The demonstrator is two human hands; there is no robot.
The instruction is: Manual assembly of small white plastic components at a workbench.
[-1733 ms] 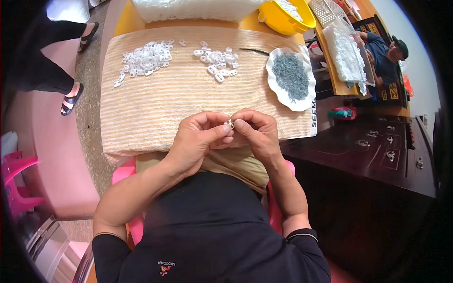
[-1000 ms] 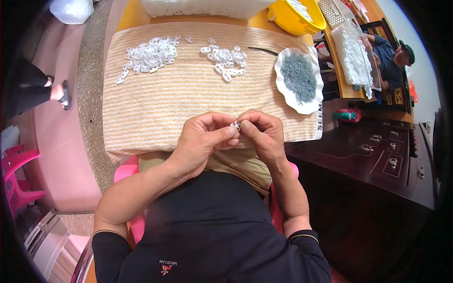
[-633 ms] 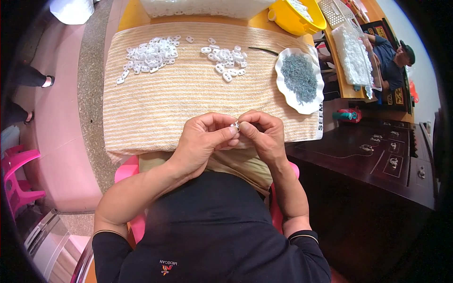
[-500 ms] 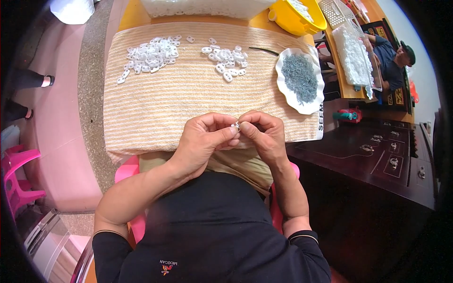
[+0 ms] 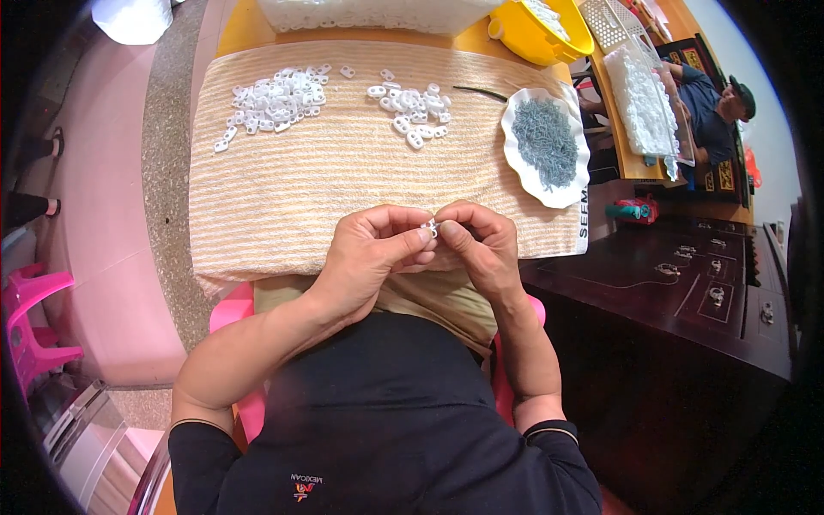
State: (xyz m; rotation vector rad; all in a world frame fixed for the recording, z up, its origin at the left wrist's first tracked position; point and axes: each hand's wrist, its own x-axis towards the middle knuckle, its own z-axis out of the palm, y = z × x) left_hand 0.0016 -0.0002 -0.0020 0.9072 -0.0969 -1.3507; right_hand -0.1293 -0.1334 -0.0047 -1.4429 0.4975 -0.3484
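A small white plastic clip (image 5: 429,229) is pinched between the thumb and fingers of my left hand (image 5: 373,249), just beyond the near edge of the cloth. The thumb and forefinger of my right hand (image 5: 481,246) press together right against the clip's right side. Whatever tiny part they hold there is hidden. Farther away on the cloth lie a large pile of white two-holed clips (image 5: 279,100) at the left and a smaller group of clips (image 5: 416,112) in the middle. To the right, a white scalloped plate (image 5: 564,197) carries many thin blue-grey pieces resembling screws (image 5: 547,142).
A striped towel (image 5: 343,180) covers the table. A dark thin rod (image 5: 479,91) lies by the plate. Behind stand a clear bin (image 5: 369,15) of white parts and a yellow basin (image 5: 549,39). Dark cabinet (image 5: 669,275) at right, pink stool (image 5: 39,318) at left. Another person (image 5: 708,107) sits far right.
My hands stay in nearly the same place, while the clip between them has tilted slightly. At the far left, a passer-by's feet have shifted.
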